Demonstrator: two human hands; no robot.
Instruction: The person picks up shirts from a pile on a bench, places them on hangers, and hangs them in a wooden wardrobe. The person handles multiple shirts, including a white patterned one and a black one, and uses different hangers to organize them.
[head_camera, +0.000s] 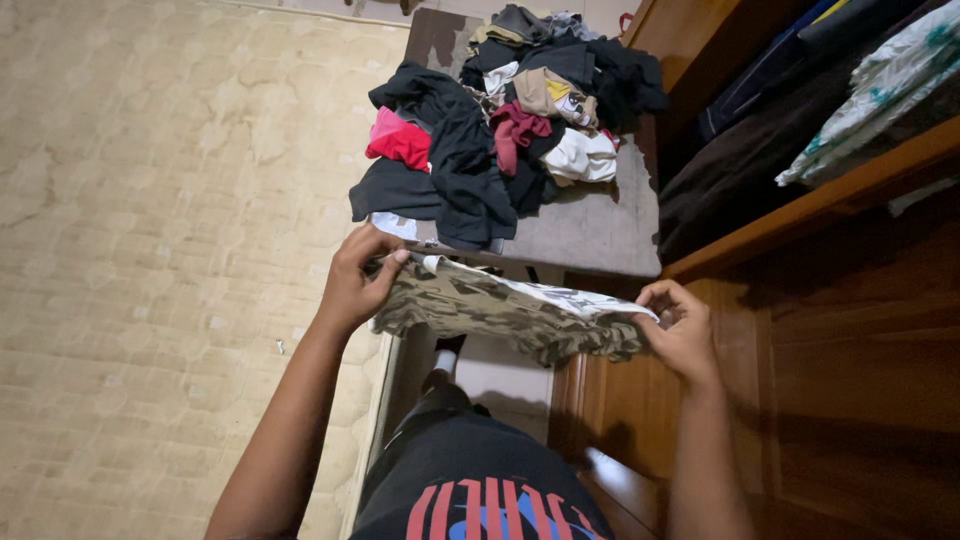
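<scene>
Camouflage cloth (505, 315) gripped at either end by left hand (357, 282) and right hand (683, 328), fingers closed, clothes pile (505, 130) heaped on stool (595, 235), folded fabrics (800, 100) stacked in wardrobe shelf (830, 195)

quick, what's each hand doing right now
Left hand: closed on one end of the camo cloth.
Right hand: closed on its other end.
</scene>
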